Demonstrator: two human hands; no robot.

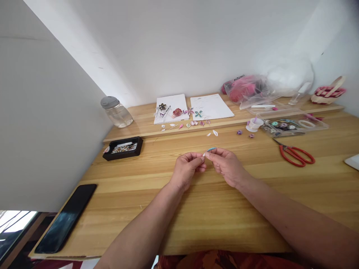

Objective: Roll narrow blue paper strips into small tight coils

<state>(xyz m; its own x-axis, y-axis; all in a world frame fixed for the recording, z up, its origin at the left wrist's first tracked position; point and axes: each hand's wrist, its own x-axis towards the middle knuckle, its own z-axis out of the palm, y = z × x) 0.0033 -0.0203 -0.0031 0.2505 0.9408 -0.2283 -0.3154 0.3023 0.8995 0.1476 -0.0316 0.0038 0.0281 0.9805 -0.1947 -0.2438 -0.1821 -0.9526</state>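
White and narrow, a small tip shows where the fingers of your left hand pinch it, and a thin, curved blue strip rises from the grasp of your right hand; whether the two are one piece you cannot tell from here. Your hands meet just above the smooth, wood-grained desk, thumbs uppermost and nearly touching, the other fingers curled beneath. Both bare forearms slant inward from the near edge, wrists low.

Just beyond your fingers lie slender white leaf shapes, and to their right two small, crumpled-looking purple ornaments. Farther right, scissors with looped red handles rest partly open near a clear, hard plastic tray of small parts. On the raised wooden ledge ahead, pointed petals form a loose row in front of flat white paper, with a ruffled red flower and a green-petalled flower nearby. Off to your left, a matte black box holds glinting beads, and a glossy phone lies closer to you.
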